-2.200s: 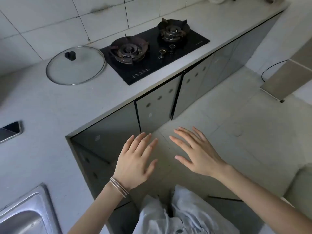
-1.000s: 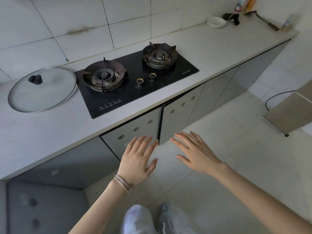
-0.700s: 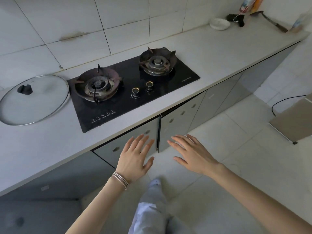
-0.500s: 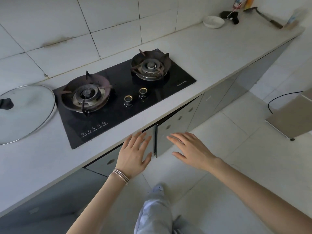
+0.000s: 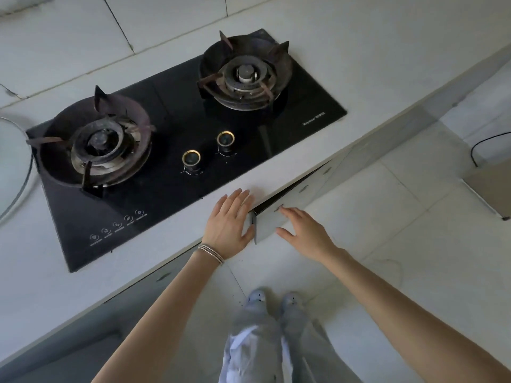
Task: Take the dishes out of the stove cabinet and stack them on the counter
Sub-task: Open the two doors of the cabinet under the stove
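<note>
both flat, empty hands, left hand [image 5: 231, 225] and right hand [image 5: 305, 233], flank the cabinet door [image 5: 266, 222]; stove [image 5: 179, 150] brand unreadable.

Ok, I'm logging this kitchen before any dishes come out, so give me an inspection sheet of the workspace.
Surface: pale counter, bare right of the black gas hob.
Job's things: cabinet door under the hob slightly ajar; no dishes visible.
Clutter: glass lid at the left edge.
Hands: left hand and right hand open, empty, at the door.
Cables: black cord on the floor, far right.
Surroundings: tiled wall, tiled floor.
</note>
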Motion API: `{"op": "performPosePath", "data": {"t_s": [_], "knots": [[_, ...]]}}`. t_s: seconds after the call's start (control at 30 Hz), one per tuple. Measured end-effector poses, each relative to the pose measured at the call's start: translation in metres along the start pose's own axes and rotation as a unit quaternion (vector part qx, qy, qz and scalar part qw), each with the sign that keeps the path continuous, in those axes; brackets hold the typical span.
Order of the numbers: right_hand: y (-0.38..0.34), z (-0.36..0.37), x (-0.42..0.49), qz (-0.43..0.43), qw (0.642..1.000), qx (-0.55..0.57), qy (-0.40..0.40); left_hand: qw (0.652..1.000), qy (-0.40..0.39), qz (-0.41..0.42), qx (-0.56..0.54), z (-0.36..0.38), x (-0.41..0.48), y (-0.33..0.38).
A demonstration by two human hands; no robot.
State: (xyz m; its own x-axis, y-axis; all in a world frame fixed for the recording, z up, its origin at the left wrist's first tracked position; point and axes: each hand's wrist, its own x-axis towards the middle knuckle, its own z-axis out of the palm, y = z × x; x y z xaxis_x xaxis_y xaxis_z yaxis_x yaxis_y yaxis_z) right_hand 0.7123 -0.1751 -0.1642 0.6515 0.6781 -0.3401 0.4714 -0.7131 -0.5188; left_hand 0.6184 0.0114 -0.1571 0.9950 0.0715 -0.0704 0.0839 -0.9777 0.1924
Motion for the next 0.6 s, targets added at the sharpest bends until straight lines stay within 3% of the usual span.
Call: {"op": "performPosePath", "data": {"t_s": [0.17, 0.37, 0.6], "knots": [[0.002, 0.021, 0.037, 0.059, 0.972, 0.228, 0.022, 0.999, 0.036, 0.008, -0.025, 0.023, 0.019, -0.017], [-0.005, 0.034, 0.05, 0.128, 0.888, 0.427, 0.115, 0.995, 0.085, 0.031, -0.045, 0.032, 0.022, -0.025], [-0.02, 0.042, 0.057, 0.162, 0.779, 0.597, 0.098, 0.995, 0.087, 0.035, -0.046, 0.034, 0.021, -0.025]]}}
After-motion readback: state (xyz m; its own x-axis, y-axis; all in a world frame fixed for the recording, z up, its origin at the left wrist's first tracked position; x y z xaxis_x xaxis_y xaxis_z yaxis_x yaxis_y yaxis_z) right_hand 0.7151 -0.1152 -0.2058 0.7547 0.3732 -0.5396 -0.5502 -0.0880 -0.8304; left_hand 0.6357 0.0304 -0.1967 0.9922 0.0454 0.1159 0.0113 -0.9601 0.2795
